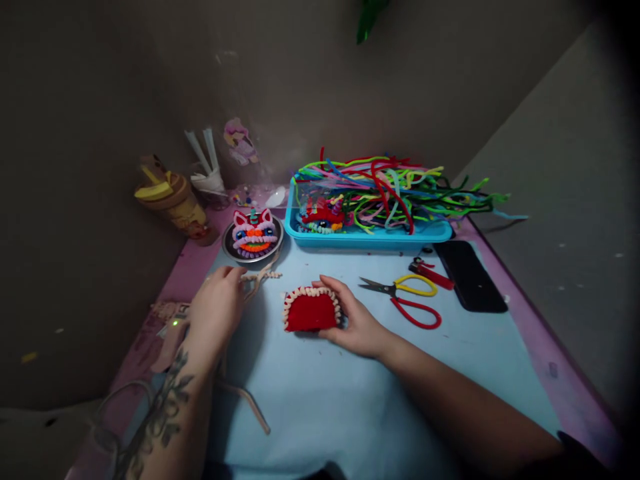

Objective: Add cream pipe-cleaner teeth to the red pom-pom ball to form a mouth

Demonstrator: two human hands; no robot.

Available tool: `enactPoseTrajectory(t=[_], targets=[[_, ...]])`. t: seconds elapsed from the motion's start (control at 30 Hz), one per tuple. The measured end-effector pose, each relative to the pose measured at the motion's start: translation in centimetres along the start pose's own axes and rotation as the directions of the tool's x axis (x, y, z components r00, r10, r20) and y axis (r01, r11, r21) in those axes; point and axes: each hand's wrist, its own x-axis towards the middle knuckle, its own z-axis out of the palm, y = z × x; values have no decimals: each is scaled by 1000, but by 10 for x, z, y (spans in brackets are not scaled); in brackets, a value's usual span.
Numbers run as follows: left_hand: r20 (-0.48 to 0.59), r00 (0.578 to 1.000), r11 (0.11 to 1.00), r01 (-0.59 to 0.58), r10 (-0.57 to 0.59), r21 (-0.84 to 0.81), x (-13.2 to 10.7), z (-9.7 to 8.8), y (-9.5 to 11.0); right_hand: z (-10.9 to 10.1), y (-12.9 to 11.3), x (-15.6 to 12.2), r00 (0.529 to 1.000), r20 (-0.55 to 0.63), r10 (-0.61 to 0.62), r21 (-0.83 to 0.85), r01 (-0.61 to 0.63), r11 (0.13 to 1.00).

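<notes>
My right hand (356, 321) grips a red half-round piece (311, 313) at its right side, with the thumb below and fingers above. A curly cream pipe-cleaner trim (309, 292) runs around its curved edge. Left of it, my left hand (220, 301) is closed at a beige pipe cleaner (265, 275), part of which is coiled. More beige strands trail beneath that hand, and its fingertips are partly hidden. Beyond it, a pink and purple pipe-cleaner lion head (254, 233) sits in a round metal bowl (226, 245).
Scissors (400, 291) with yellow and red handles lie right of my right hand, near a red-handled tool (434, 275) and a black phone (470, 277). Behind stands a blue tray (370, 241) heaped with pipe cleaners (395, 190). A cup (183, 210) and a pink device (170, 343) are at left.
</notes>
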Motion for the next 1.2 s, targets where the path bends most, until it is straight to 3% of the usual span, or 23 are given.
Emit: enactPoseTrajectory(t=[0.07, 0.17, 0.37, 0.47, 0.53, 0.57, 0.6, 0.63, 0.7, 0.73, 0.77, 0.8, 0.83, 0.97, 1.1, 1.2], targets=[[97, 995, 994, -32, 22, 101, 13, 6, 2, -1, 0, 0, 1000, 2, -10, -22, 10, 1000], [91, 996, 989, -35, 21, 147, 17, 6, 4, -3, 0, 0, 1000, 0, -31, -59, 31, 998], [-60, 997, 988, -47, 57, 150, -11, -41, 5, -4, 2, 0, 998, 3, -65, -75, 65, 995], [-29, 999, 984, -7, 13, 180, -19, -61, 1, -3, 0, 0, 998, -1, -62, -71, 62, 996], [-182, 982, 993, 69, -50, 100, -25, -69, -1, -3, -1, 0, 998, 1, -63, -77, 63, 995], [-297, 951, 995, 95, -92, -3, -28, -72, 0, -3, -1, 1, 998, 4, -69, -79, 69, 994], [-437, 885, 983, 103, -161, -154, -33, -72, 2, -3, -1, 1, 997, 9, -78, -80, 78, 994], [-460, 860, 943, 68, -220, -325, -37, -70, 6, -3, -1, 1, 996, 13, -85, -81, 85, 993], [-422, 819, 749, 14, -389, -662, -46, -59, 17, -3, 0, 1, 995, 15, -97, -88, 98, 991], [-340, 855, 645, -8, -392, -764, -49, -51, 25, -4, 1, 2, 994, 13, -105, -94, 106, 990], [-242, 918, 572, -21, -314, -820, -52, -41, 32, -4, 2, 2, 993, 11, -117, -98, 117, 988], [-166, 970, 529, -49, -177, -847, -54, -31, 39, -4, 2, 2, 991, 11, -131, -101, 131, 986], [-133, 989, 501, -86, -59, -861, -55, -21, 46, -5, 3, 2, 989, 12, -146, -101, 146, 984], [-214, 976, 498, -209, 47, -841, -53, 3, 63, -6, 1, 2, 976, 24, -217, -121, 219, 968], [-178, 982, 498, -183, 58, -848, -52, 9, 63, -6, -5, -1, 934, -11, -357, -160, 350, 923], [-169, 985, 494, -166, 38, -854, -52, 13, 61, -4, -7, -3, 927, -65, -369, -193, 352, 916]])
